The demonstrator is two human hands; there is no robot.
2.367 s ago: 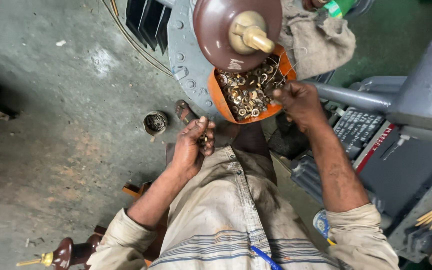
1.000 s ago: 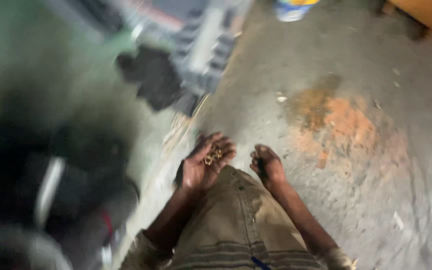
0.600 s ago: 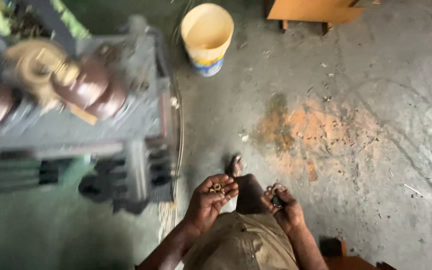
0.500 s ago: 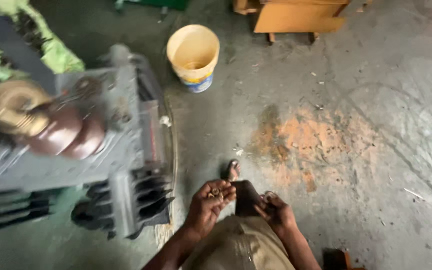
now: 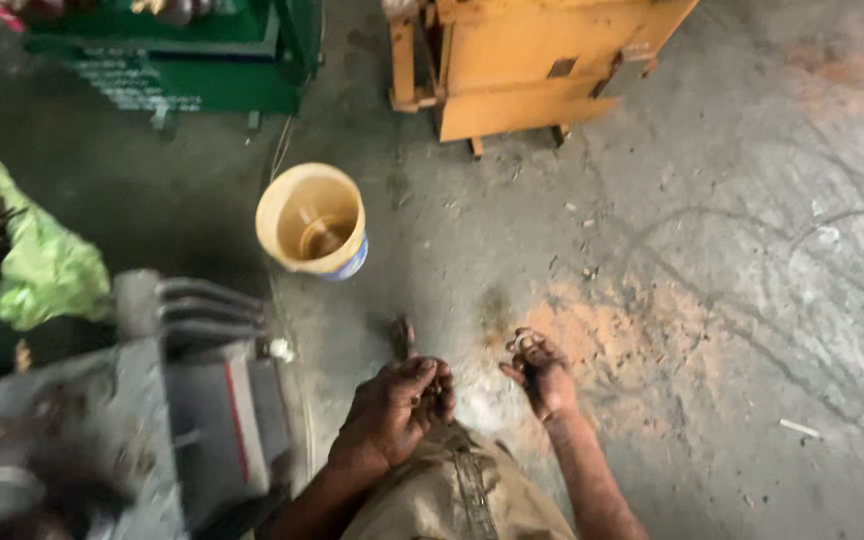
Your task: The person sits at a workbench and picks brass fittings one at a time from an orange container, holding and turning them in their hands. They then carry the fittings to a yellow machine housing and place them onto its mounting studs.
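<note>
My left hand [image 5: 397, 405] is cupped and curled in front of my waist, closed around a few small brass-coloured metal parts [image 5: 442, 381] that barely show between the fingers. My right hand [image 5: 544, 372] is a little to the right, apart from the left. Its fingertips pinch a small pale metal piece [image 5: 519, 343]. Both hands hover above the stained concrete floor [image 5: 652, 330]. My khaki trousers [image 5: 452, 495] show below them, and the tip of my foot [image 5: 403, 335] shows just ahead of the left hand.
A yellow bucket [image 5: 312, 220] stands on the floor ahead and to the left. An orange box-like stand [image 5: 542, 60] is at the top and a green machine base [image 5: 172, 55] at top left. A grey finned machine [image 5: 187, 400] and a green bag [image 5: 37, 270] crowd the left side.
The view has swung away from the grey machine and its tray of brass parts to the floor. The bucket now lies closer. Both hands stay near my waist, the left curling tighter around its parts.
</note>
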